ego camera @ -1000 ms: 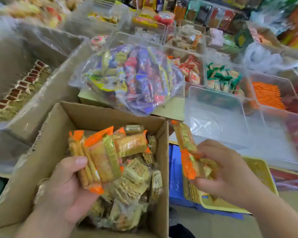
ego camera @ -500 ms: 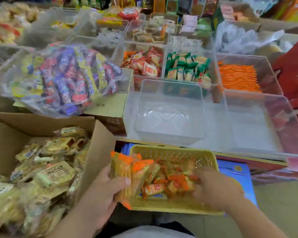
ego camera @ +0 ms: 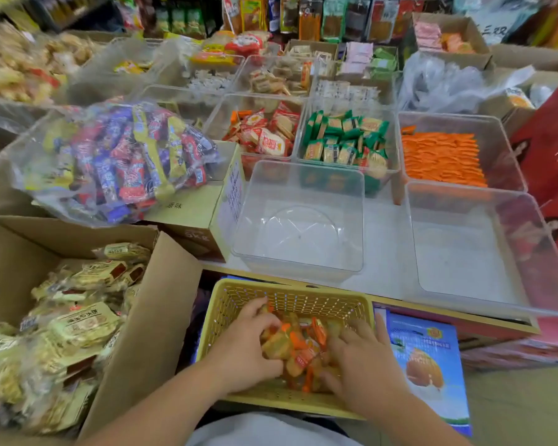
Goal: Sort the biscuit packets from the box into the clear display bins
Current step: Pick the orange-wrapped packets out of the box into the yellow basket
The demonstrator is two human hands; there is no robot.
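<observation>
Both my hands are down inside a yellow plastic basket (ego camera: 287, 289) on my lap. It holds a pile of orange-ended biscuit packets (ego camera: 298, 347). My left hand (ego camera: 247, 349) curls over the pile's left side and grips packets. My right hand (ego camera: 363, 362) closes on the right side, thumb below and fingers dug in. The cardboard box (ego camera: 149, 317) at my left holds several pale yellow packets (ego camera: 81, 320). Two clear bins stand just past the basket with nothing in them, one in the middle (ego camera: 303, 167) and one at the right (ego camera: 464, 191).
Behind them, clear bins hold red packets (ego camera: 264, 136), green packets (ego camera: 345, 140) and orange packets (ego camera: 442, 156). A plastic bag of mixed sweets (ego camera: 116, 162) lies on a smaller carton (ego camera: 194, 214). A blue printed box (ego camera: 429, 365) sits right of the basket.
My left hand carried its orange-ended packets from the cardboard box across into the yellow basket. My right hand put its packets in the basket too. Both now rest in the pile.
</observation>
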